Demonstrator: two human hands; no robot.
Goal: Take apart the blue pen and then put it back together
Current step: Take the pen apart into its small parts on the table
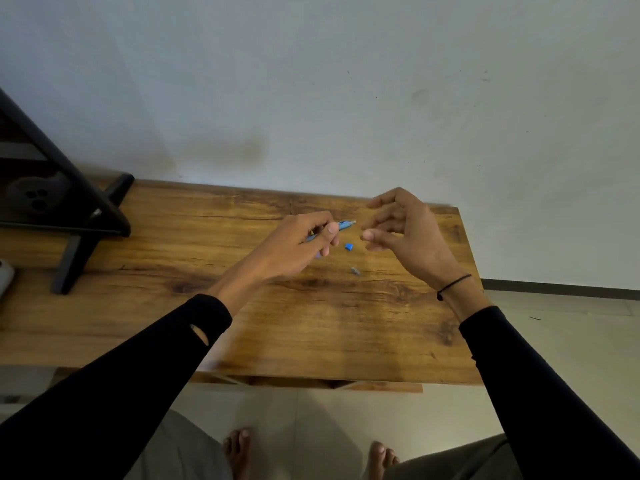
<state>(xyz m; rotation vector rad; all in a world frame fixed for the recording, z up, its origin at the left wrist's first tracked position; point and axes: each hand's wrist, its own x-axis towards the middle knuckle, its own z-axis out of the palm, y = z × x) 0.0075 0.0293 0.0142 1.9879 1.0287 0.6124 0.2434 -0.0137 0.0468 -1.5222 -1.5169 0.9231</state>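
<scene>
My left hand (304, 239) grips the blue pen barrel (343, 225) above the wooden table (242, 306), with the pen's thin end sticking out to the right past my fingers. My right hand (398, 226) hovers just to the right of that end, fingers apart and curled, nothing visible in it. A small blue pen piece (348, 247) lies on the table below the gap between my hands. A tiny grey piece (354, 270) lies a little nearer to me. The back part of the pen is hidden inside my left hand.
A black stand (79, 216) with a dark angled panel occupies the table's left back. A white wall rises right behind the table. The table's right edge (469, 271) drops to a tiled floor. My bare feet (239, 448) show below the front edge.
</scene>
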